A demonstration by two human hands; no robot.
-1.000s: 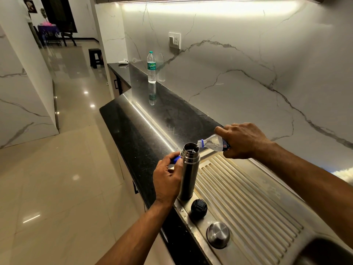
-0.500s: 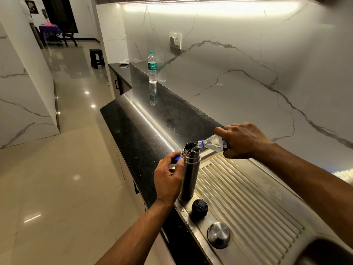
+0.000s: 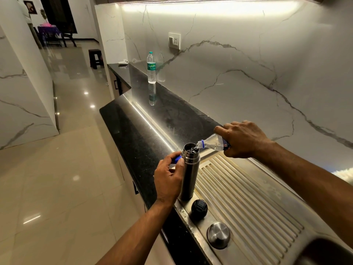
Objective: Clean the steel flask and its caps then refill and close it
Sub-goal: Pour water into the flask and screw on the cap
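Observation:
The dark steel flask [image 3: 190, 173] stands upright and uncapped at the near-left corner of the steel drainboard [image 3: 254, 203]. My left hand [image 3: 169, 180] grips its side and also pinches a small blue bottle cap [image 3: 176, 159]. My right hand [image 3: 242, 140] holds a clear plastic water bottle [image 3: 212, 144] tipped nearly flat, its mouth over the flask's opening, with water running in. The black inner stopper [image 3: 199, 207] and the steel outer cap [image 3: 218, 235] lie on the drainboard's near edge, in front of the flask.
A second, upright water bottle [image 3: 151, 67] stands further along the black countertop [image 3: 133, 131] by the marble wall. The sink basin [image 3: 324, 251] opens at the lower right. To the left the counter edge drops to a tiled floor.
Almost nothing has moved. The bottle stays tipped over the flask's mouth and both hands keep their grips.

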